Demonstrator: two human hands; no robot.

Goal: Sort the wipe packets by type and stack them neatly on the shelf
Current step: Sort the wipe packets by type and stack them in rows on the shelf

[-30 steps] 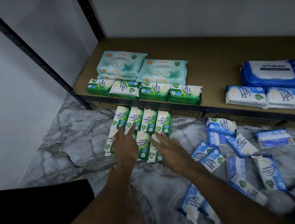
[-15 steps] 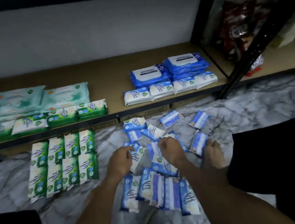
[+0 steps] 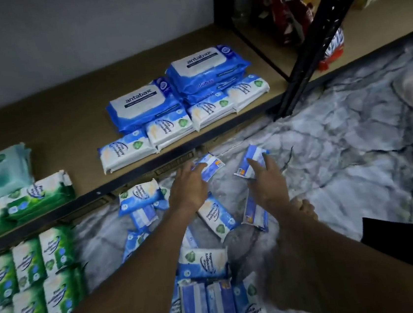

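Marbled grey floor [image 3: 355, 165] runs under a low wooden shelf [image 3: 67, 115]. The left hand [image 3: 188, 189] curls its fingers over a small blue packet [image 3: 210, 167]. The right hand [image 3: 268, 185] pinches a tilted blue packet [image 3: 251, 160] between thumb and fingers, and both packets are just short of the shelf edge. Loose blue packets [image 3: 205, 264] lie at six o'clock from the hands. At twelve o'clock, a shelved blue row [image 3: 125, 150] fronts the big antabax packs [image 3: 143, 104]. Green packets [image 3: 29, 279] sit gridded on the floor at eight o'clock.
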